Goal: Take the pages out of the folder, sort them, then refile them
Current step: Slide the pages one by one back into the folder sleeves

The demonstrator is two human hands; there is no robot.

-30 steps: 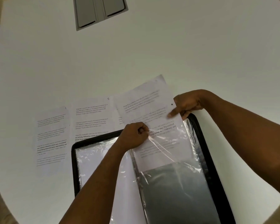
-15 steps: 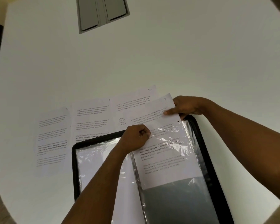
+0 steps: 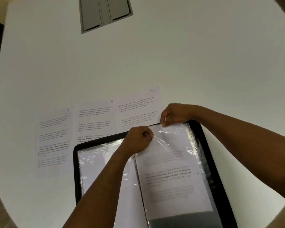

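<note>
A black folder (image 3: 210, 155) lies open at the near edge of the white table, with clear plastic sleeves on both sides. A printed page (image 3: 169, 175) sits almost wholly inside the right-hand sleeve. My left hand (image 3: 138, 140) pinches the sleeve's upper left corner, pulling the plastic taut. My right hand (image 3: 174, 115) pinches the top edge of the page at the sleeve's mouth. Three printed pages lie side by side beyond the folder: a left page (image 3: 53, 137), a page marked 9 (image 3: 94, 119) and a page marked 10 (image 3: 138, 107).
The white table (image 3: 155, 60) stretches far back. A grey recessed panel with two flaps (image 3: 105, 12) sits in it at the far middle. The table's curved edge runs along the left and bottom left.
The page in my right hand has slid down into the right sleeve, from sticking out over page 10 to almost fully in. My right hand followed it down. Page 10 is uncovered.
</note>
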